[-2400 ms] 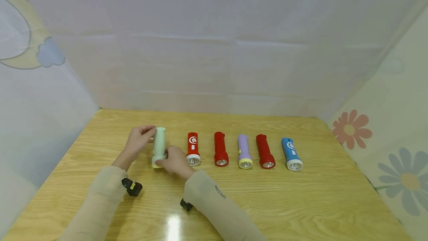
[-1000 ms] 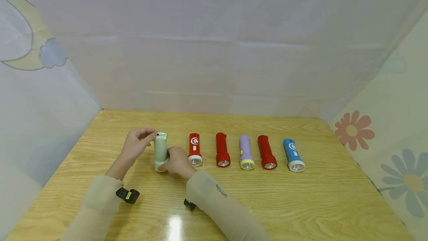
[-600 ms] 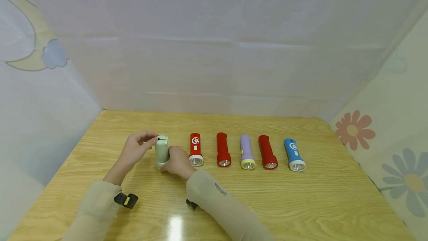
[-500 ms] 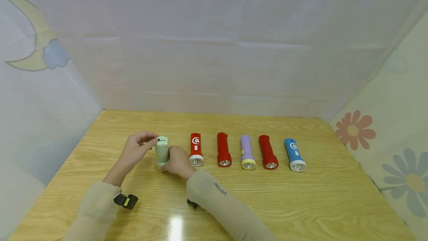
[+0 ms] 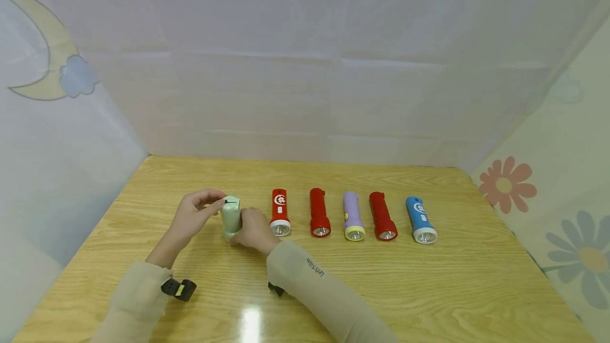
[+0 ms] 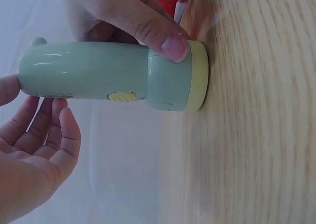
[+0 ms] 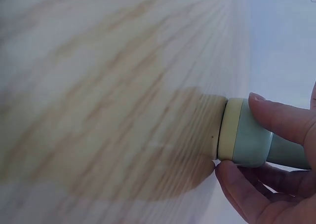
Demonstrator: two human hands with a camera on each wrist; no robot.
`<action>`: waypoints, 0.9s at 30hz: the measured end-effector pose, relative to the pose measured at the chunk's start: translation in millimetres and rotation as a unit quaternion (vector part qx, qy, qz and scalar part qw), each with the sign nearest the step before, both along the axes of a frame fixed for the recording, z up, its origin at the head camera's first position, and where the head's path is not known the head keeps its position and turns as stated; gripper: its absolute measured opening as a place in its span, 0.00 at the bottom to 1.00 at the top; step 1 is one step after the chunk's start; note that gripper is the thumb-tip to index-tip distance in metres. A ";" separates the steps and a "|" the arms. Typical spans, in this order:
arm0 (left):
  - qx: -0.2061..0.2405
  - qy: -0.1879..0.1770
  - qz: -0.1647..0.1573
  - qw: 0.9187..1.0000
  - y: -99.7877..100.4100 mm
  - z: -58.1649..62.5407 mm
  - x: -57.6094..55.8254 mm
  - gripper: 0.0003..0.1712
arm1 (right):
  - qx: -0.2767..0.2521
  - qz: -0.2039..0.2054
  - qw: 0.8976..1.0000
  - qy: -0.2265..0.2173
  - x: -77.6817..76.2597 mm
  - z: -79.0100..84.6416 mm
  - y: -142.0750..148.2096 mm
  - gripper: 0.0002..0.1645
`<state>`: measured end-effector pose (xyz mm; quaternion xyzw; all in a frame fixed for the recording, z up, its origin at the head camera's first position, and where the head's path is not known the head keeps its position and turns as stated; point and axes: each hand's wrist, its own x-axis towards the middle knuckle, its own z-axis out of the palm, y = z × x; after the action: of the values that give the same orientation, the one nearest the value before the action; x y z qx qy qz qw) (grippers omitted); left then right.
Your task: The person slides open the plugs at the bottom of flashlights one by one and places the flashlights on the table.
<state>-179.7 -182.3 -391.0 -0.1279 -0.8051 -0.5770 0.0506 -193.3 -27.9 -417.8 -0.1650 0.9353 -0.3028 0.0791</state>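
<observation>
A pale green flashlight (image 5: 231,216) with a cream rim stands upright, lens down on the wooden table. My right hand (image 5: 254,231) grips it low around the head; in the right wrist view its thumb and fingers (image 7: 279,118) lie on opposite sides near the rim. With thumb and fingertips my left hand (image 5: 193,215) pinches the tail end at the top. A yellow switch (image 6: 122,96) shows on the barrel in the left wrist view. The lens is hidden against the table.
Right of the hands, a row of flashlights lies lens toward me: red-and-white (image 5: 280,213), red (image 5: 319,213), purple-and-yellow (image 5: 352,216), another red (image 5: 383,217) and blue-and-white (image 5: 420,220). Behind the wooden table (image 5: 429,290) hangs a pale cloth (image 5: 305,94).
The green flashlight has tipped up from leaning away to upright, its tail end now facing up. Both hands have stayed on it, the left shifting slightly toward me. The other flashlights have not moved.
</observation>
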 end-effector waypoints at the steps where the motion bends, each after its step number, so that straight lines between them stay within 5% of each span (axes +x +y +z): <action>1: 0.002 -0.002 -0.001 1.000 -0.1 0.1 0.2 0.15 | 0.004 0.000 1.000 0.001 -0.1 0.2 0.1 0.27; 7: 0.005 -0.002 0.004 1.000 -0.3 -0.7 1.5 0.15 | 0.011 0.003 1.000 0.005 -0.8 2.1 0.0 0.27; 15: -0.026 -0.034 0.063 0.997 5.1 9.0 0.5 0.17 | 0.009 0.004 1.000 -0.003 -1.6 1.2 -0.3 0.28; 21: -0.007 -0.065 0.063 0.996 8.2 13.7 0.1 0.14 | 0.007 0.007 1.000 0.007 -2.6 -1.2 -0.6 0.27; 27: -0.019 -0.057 0.063 0.996 7.2 14.3 -1.4 0.12 | 0.002 0.011 1.000 0.009 -3.3 0.0 -0.8 0.27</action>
<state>-181.1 -175.1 -376.7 -0.0446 -0.8241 -0.5634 0.0380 -196.6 -28.6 -417.7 -0.1782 0.9347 -0.2984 0.0746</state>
